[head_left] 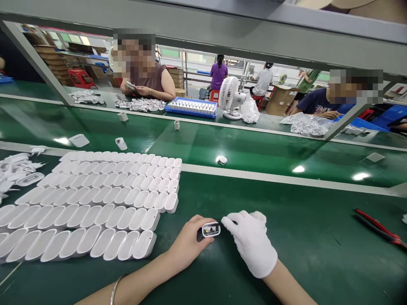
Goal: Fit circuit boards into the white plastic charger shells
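So the left hand (187, 243) has a small white housing (211, 229) pinched between thumb and fingers, open end facing up toward the wearer, with bits of electronics showing inside. The gloved right hand (251, 243) is just beside it, to the right of the grip, fingers curled, not touching the housing. Can't tell if there's anything in those fingers (the glove hides a lot).

Handling-wise, it looks light and pretty stiff, probably smooth plastic, so a bit slippery, especially against glove fabric. The shell should take a decent squeeze; the innards look like the fragile part. Best hold is probably on the outer side walls, below the rim, keeping fingertips out of the opening.

Left of the grip are rows of white casings (95, 195) on the green bench (305, 228), and well off to the right lie red-and-black pliers (378, 227).
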The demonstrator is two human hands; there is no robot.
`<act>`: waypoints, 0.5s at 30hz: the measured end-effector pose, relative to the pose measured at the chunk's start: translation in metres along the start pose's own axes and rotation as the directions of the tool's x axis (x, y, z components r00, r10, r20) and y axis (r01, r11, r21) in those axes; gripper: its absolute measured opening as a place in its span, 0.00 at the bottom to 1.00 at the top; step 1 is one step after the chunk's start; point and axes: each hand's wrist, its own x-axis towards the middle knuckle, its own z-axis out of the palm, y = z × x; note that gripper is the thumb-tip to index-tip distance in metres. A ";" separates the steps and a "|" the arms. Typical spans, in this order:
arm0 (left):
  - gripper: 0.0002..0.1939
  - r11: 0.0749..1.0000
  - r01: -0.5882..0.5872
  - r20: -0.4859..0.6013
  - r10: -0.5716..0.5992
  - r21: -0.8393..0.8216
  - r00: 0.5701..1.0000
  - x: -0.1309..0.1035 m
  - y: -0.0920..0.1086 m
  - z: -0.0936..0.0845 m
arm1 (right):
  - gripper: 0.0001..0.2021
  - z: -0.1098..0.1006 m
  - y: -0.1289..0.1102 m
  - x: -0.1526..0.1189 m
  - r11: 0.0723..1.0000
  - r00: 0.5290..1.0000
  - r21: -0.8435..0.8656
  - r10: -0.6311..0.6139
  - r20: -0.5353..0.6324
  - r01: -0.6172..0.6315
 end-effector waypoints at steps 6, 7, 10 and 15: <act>0.17 0.998 0.006 -0.004 -0.006 0.067 1.000 -0.001 -0.002 0.003 | 0.17 -0.003 0.035 -0.012 0.990 0.986 0.002 0.138 0.094 -0.139; 0.18 0.996 -0.007 -0.013 0.009 0.088 1.000 -0.003 -0.002 0.003 | 0.17 -0.001 0.043 -0.016 0.983 0.974 -0.019 0.182 0.138 -0.181; 0.31 0.969 -0.120 -0.043 0.132 0.214 0.990 -0.011 0.002 0.002 | 0.12 0.008 0.055 -0.024 0.959 0.931 -0.108 0.280 0.233 -0.262; 0.30 0.760 -0.132 -0.184 0.316 0.636 0.931 -0.016 0.017 -0.014 | 0.28 0.015 0.008 -0.024 0.983 0.971 0.093 0.137 0.195 -0.157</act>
